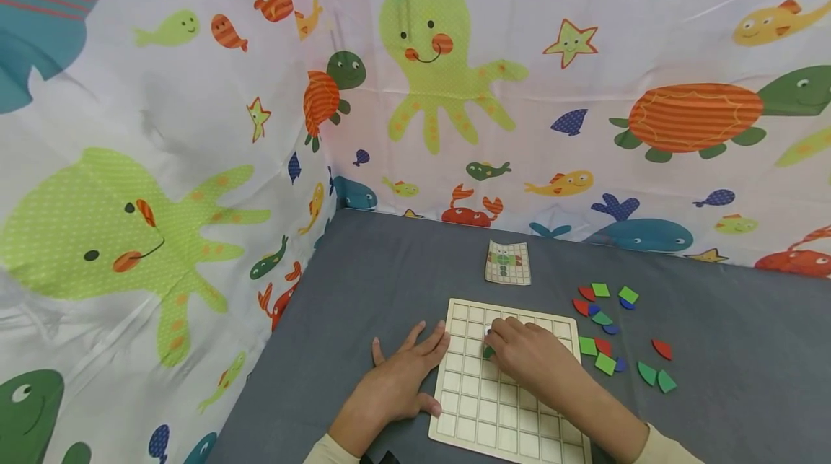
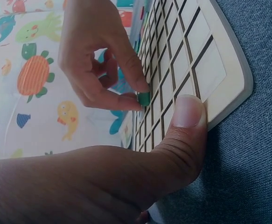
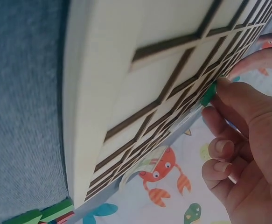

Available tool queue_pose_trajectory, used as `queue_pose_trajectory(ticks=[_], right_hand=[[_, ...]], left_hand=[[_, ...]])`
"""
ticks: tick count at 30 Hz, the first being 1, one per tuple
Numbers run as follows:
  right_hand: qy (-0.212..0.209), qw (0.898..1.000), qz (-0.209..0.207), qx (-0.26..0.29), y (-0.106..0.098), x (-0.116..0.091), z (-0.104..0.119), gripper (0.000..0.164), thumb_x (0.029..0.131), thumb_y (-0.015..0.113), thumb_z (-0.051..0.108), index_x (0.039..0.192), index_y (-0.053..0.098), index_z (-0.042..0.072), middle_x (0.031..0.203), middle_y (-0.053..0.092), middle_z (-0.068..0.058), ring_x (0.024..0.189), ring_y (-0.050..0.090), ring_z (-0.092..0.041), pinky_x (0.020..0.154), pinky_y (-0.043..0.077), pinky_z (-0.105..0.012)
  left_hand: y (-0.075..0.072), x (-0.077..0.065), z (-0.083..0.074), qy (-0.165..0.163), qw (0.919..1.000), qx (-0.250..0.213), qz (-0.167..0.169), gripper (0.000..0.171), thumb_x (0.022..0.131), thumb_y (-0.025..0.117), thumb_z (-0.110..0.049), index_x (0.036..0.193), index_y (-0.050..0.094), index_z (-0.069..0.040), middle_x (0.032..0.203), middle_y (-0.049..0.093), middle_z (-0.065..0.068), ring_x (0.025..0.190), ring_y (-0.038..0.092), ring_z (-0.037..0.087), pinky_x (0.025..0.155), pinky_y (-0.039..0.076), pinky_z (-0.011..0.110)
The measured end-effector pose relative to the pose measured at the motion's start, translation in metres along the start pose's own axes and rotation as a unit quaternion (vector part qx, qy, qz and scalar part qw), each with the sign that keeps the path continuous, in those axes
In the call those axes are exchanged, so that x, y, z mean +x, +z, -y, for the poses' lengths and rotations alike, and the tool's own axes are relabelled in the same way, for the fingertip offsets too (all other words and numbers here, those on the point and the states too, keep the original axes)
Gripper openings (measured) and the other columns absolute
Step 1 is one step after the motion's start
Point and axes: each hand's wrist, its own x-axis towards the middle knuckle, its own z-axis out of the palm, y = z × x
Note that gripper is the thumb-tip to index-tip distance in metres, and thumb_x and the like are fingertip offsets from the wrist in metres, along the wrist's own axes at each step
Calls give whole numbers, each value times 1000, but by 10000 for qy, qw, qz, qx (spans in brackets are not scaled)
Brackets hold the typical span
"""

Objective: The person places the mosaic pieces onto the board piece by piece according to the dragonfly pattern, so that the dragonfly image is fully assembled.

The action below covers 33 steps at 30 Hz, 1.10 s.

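A pale wooden grid board [image 1: 477, 410] with square recesses lies on the dark cloth. My right hand [image 1: 529, 359] is over its upper part and pinches a small green piece [image 3: 209, 94] between thumb and finger, right at the grid cells. In the left wrist view the same green piece [image 2: 144, 98] shows at the fingertips. My left hand [image 1: 401, 377] rests at the board's left edge, fingers spread, with the thumb [image 2: 188, 112] pressing on the rim near a corner.
Loose red, green and blue pieces lie right of the board, among them a light green square [image 1: 605, 364] and a red quarter-round [image 1: 662, 349]. Behind the board lies a pattern card [image 1: 508, 263]. A curtain [image 1: 519, 110] printed with sea animals hangs at the back and left.
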Motion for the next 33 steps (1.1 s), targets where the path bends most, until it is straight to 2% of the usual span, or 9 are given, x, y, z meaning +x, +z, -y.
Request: queue_pose_trajectory(ticks=[7,12,17,24,33], right_hand=[[58,9999,116,93,-2,-2,1,23,85,90,23,101,78,12,96,66,0,83,64,-12,64,56,-26],[113,9997,125,200,-4,-4,2,18,86,90,23,97,79,14,93,65,1,79,62,-11,62,55,-25],[261,9987,-3,436,-9,-8,0,12,85,88,19,91,79,16,87,61,4,72,57,-8,58,51,-23],[439,9958,-118,792,-11,-20,-8,15,85,89,20,93,77,20,90,62,8,75,63,-6,59,55,-24],[1094,9870,-30,1175,-15,-41,-25,12,90,86,21,99,78,19,90,62,10,63,52,2,47,40,-18]], left_hand=[[-1,1,-1,16,10000,-14,4,114,76,88,-45,170,27,-27,177,16,-10,164,11,27,106,12,92],[0,0,0,24,10000,-44,53,113,76,88,-44,170,28,-28,177,16,-10,164,11,27,107,12,92],[0,-1,0,39,10000,-44,52,113,76,88,-44,170,26,-28,177,15,-10,164,11,26,107,11,92],[0,-1,0,81,9999,-76,11,114,76,87,-44,170,25,-27,177,14,-9,164,10,27,106,10,93],[0,0,0,74,9999,-70,55,113,77,87,-43,170,26,-27,177,14,-9,164,10,28,106,10,93]])
